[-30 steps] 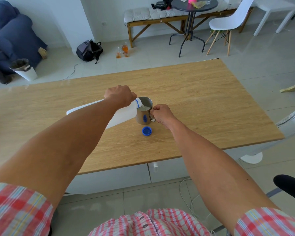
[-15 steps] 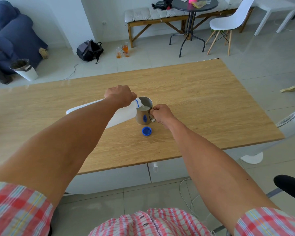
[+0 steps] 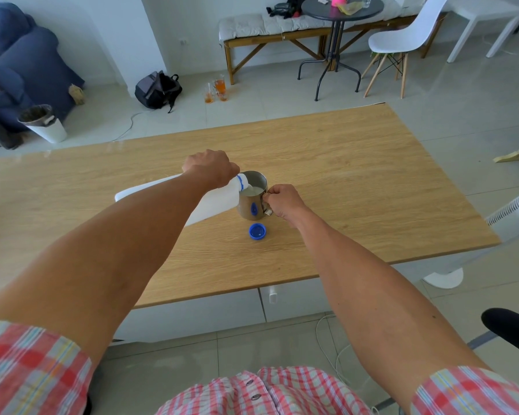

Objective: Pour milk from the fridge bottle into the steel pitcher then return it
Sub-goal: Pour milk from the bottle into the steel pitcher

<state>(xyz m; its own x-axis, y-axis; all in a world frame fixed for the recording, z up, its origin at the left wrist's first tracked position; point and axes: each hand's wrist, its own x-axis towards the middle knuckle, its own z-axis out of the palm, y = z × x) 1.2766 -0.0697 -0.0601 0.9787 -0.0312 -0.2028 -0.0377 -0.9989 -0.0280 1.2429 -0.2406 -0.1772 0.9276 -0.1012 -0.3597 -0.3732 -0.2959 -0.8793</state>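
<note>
Milk (image 3: pixel 252 191) in pitcher (image 3: pixel 251 205), seemingly half-full; left grip (image 3: pixel 210 167) around tilted bottle (image 3: pixel 213 199), right grip (image 3: pixel 283 202) on handle (image 3: pixel 267 208).

- Wooden table (image 3: pixel 357 175): light oak grain, rectangular, seen from above over a pale tiled floor.
- Steel pitcher (image 3: pixel 250 206): stood upright near the table's middle, white liquid seen inside.
- Blue cap (image 3: pixel 257 231): laid open side up on the wood, just in front of the pitcher, not touching it.
</note>
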